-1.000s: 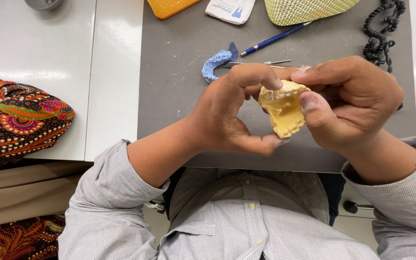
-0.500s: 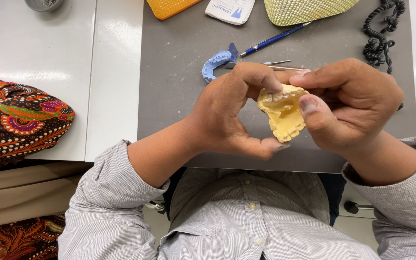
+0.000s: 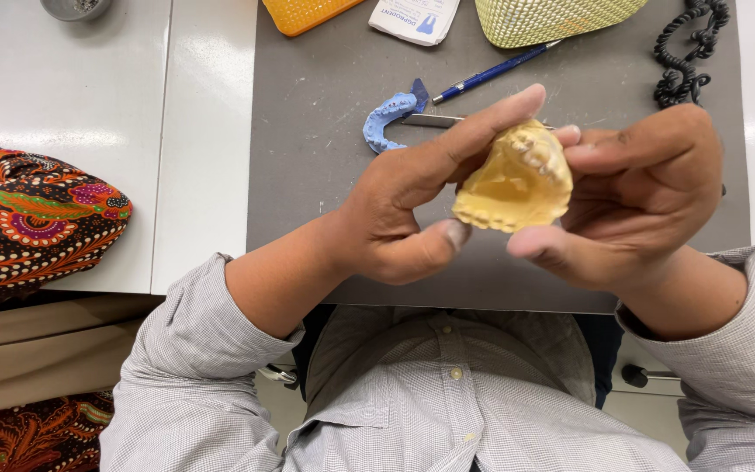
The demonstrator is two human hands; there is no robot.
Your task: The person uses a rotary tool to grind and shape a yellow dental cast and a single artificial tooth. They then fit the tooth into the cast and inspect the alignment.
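Above the grey bench (image 3: 325, 218), the left hand (image 3: 404, 210) and right hand (image 3: 640, 201) jointly grasp a yellow dental cast (image 3: 513, 179), thumbs beneath, fingers on top. Advisable: support the base evenly, pinch lightly, stay clear of the blue impression tray (image 3: 386, 121).

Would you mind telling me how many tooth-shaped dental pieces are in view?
2: a yellow plaster teeth cast held between the left hand and right hand, and a blue arch-shaped impression on the grey mat behind them. None seem hidden.

A dental lab: yellow plaster tooth cast (image 3: 514, 181), blue impression (image 3: 385, 120), grey bench mat (image 3: 325, 114).
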